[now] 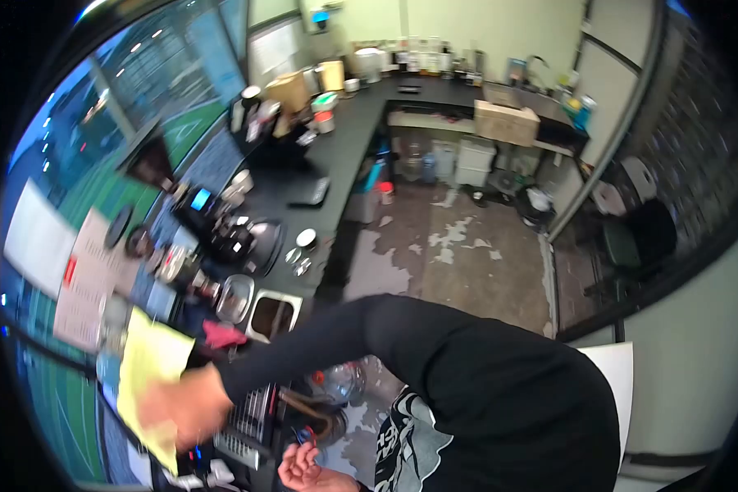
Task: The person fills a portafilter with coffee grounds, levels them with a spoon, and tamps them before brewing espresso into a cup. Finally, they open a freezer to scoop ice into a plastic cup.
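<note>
My right hand (190,407), smeared by motion, reaches left over the counter beside the window. It holds a yellow cloth (157,357), which spreads above and below the fingers. My left hand (313,474) is at the bottom edge, palm turned up, its fingers curled in with nothing visible in them. A small blue and red item (304,435) lies just above that hand, too small to make out. A dark pink cloth (223,334) rests on the counter near my right wrist, next to a small sink basin (274,316).
A coffee machine (231,239) and a clear container (236,297) stand along the counter (348,139). Printed sheets (86,283) hang at the window. Below the counter edge are a large clear bottle (343,382) and the patchy floor (435,246). A cardboard box (506,123) sits at the back right.
</note>
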`<state>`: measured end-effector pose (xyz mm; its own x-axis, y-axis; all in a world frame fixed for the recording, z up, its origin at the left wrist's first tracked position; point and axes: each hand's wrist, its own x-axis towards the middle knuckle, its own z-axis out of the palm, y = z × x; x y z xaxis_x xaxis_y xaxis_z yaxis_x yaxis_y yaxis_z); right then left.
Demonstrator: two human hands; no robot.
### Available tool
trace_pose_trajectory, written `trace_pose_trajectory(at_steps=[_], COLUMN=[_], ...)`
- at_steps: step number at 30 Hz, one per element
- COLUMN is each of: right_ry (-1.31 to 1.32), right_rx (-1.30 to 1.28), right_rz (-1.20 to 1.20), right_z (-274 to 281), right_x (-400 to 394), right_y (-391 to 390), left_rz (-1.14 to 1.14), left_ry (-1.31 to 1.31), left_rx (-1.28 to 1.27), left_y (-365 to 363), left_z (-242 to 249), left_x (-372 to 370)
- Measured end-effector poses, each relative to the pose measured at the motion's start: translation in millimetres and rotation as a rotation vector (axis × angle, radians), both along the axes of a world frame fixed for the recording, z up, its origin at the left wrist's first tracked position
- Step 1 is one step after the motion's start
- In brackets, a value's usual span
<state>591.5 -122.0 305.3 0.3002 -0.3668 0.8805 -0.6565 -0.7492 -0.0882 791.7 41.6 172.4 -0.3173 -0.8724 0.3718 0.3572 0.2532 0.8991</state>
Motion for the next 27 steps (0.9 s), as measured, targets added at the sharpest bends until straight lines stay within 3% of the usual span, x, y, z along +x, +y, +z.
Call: trace_pose_trajectory(at_steps=[1, 2, 3, 5, 7, 8, 9, 10, 11, 12, 13, 14, 15, 17, 19, 20, 21, 22, 23, 25, 27], right_ry=[-0.038, 0.068, 0.258, 0.008, -0.36, -0.433, -0.527, -0.451, -0.422, -0.934, -1.463, -1.475, -1.455, -1.005, -0.844, -0.861, -0.879, -0.844, -0.808, -0.933, -0.857], right_rx=[0.224, -0.032, 0.14, 0.103, 0.707, 1.076, 0.425, 0.459, 0.476, 0.369, 0.286, 0.399, 0.505, 0.519, 0.778, 0.689, 0.592, 0.627, 0.662, 0.966, 0.933], right_rz=[0.123, 0.025, 0.054, -0.469, -0.392, -0.11, -0.053, -0.397, -0.246, 0.038, 0.295, 0.134, -0.034, -0.061, -0.058, -0.006, 0.053, 0.132, 0.201, 0.627, 0.574], right_z=[-3.4, -35.1, -41.8, -87.3, -26.4, 10.2, -90.0, -81.0, -76.8, -77.5, -78.6, -77.1, -77.7, -95.6, -91.5, -108.2, -128.6, -141.8, -156.4, -192.0, -183.0], right_x=[11.6, 24.0, 18.4, 22.9, -20.7, -69.2, -77.2, -88.7, -112.1, -149.2, -182.0, -207.1, -227.4, -229.3, -219.1, -215.5, -216.2, -225.5, -240.0, -273.8, -281.3], right_y=[54.0, 81.5, 144.5, 236.3, 303.0, 335.5, 326.4, 335.3, 353.6, 380.3, 401.4, 415.5, 424.4, 436.0, 446.3, 445.3, 438.1, 432.5, 428.9, 419.4, 411.4], left_rz=[-0.048, -0.095, -0.226, -0.458, -0.586, -0.6, -0.581, -0.537, -0.485, -0.449, -0.443, -0.52, -0.436, -0.449, -0.471, -0.521, -0.487, -0.422, -0.574, -0.897, -0.85], left_ry=[0.146, 0.145, 0.144, 0.14, 0.114, 0.086, 0.049, 0.01, -0.044, -0.105, -0.169, -0.23, -0.267, -0.266, -0.21, -0.088, -0.227, -0.239, -0.355, -0.556, -0.675], left_rx=[0.025, 0.017, -0.036, -0.147, -0.252, -0.295, -0.338, -0.385, -0.431, -0.469, -0.5, -0.651, -0.646, -0.306, 0.03, 0.234, -0.169, -0.194, -0.081, 0.178, 0.218], left_y=[3.5, -11.4, -21.8, -28.4, -6.4, 17.3, 47.0, 120.2, 180.7, 206.0, 200.4, 220.2, 220.9, 216.2, 210.0, 200.7, 183.8, 177.8, 179.5, 179.2, 167.4], left_z=[6.3, -26.2, -52.7, -91.7, -122.0, -137.3, -148.5, -119.4, -81.4, -68.1, -82.7, 19.1, 17.1, -1.3, -14.0, -9.5, -31.2, -33.2, -38.4, -44.5, -18.0], left_x=[-21.9, -7.7, -5.5, -23.0, -34.8, -31.6, -24.7, -114.6, -254.7, -340.6, -333.2, -327.6, -334.0, -357.5, -367.2, -364.1, -367.6, -357.2, -344.7, -335.5, -328.9])
